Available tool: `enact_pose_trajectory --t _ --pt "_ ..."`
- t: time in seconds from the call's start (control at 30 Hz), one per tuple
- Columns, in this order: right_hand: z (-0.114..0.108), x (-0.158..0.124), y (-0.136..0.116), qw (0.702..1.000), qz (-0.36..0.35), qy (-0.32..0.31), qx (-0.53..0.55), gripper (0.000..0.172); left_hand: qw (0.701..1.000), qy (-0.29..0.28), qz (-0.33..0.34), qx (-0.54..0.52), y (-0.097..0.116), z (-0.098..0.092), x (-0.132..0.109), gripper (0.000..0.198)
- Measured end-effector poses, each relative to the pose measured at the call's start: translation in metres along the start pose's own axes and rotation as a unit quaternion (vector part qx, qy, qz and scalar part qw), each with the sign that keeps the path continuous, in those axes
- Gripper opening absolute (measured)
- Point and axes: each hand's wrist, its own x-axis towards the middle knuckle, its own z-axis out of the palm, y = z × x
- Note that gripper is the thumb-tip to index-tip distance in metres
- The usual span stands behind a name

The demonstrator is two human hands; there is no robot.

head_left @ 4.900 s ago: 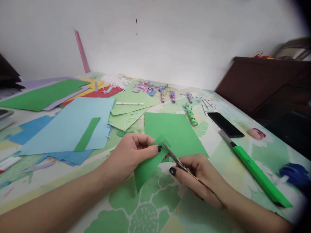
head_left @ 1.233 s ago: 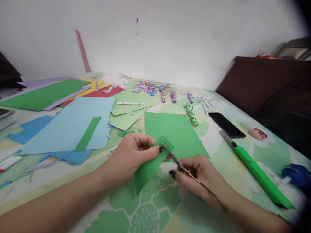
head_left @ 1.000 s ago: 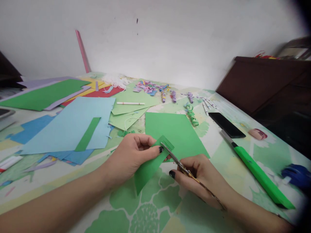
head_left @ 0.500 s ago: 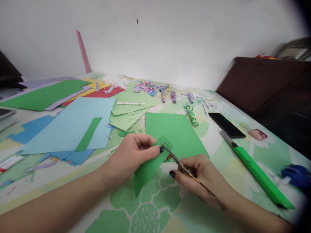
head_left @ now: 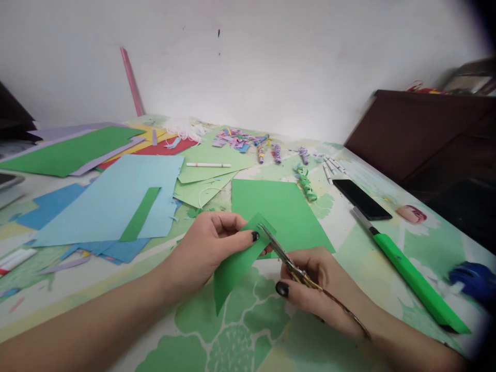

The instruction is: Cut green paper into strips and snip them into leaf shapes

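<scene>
My left hand [head_left: 209, 248] pinches a green paper strip [head_left: 234, 268] near its upper end, thumb on top, and holds it just above the table. My right hand [head_left: 321, 287] grips small scissors [head_left: 289, 261] whose blades reach the strip's top edge, where short cuts show. Both hands sit at the near middle of the table, just in front of a flat green paper sheet [head_left: 279, 209].
Light blue sheets [head_left: 112, 199] with a dark green strip [head_left: 139, 214] lie left. Paper scraps [head_left: 240, 139] and rolled pieces lie at the back. A black phone [head_left: 358, 199], a green-handled tool [head_left: 411, 276] and a blue object [head_left: 473, 279] lie right. A dark cabinet [head_left: 430, 134] stands beyond.
The scissors have opened slightly and shifted along the strip's top edge. My right hand has dropped a little toward me. My left hand keeps its hold on the strip.
</scene>
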Motion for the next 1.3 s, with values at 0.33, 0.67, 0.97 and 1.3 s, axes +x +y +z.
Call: enact_pose_trajectory --t 0.33,0.67,0.97,1.3 --pt "-0.0003 0.0001 0.0029 1.000 0.003 -0.007 -0.028 0.032 1.000 0.000 0.000 0.002 0.0006 -0.0002 -0.0010 0.020" --pt "0.0020 0.0009 -0.0021 0.998 0.012 0.003 -0.054 0.032 1.000 -0.001 -0.005 0.018 0.0012 0.0003 -0.0002 0.019" --pt "0.0007 -0.0003 0.0005 0.999 0.005 -0.003 -0.037 0.028 1.000 -0.001 -0.006 0.018 0.0016 -0.0005 -0.0016 0.019" --pt "-0.0003 0.0004 0.0017 0.999 0.001 -0.004 -0.037 0.030 1.000 -0.003 -0.002 0.010 0.0022 0.0004 -0.0009 0.017"
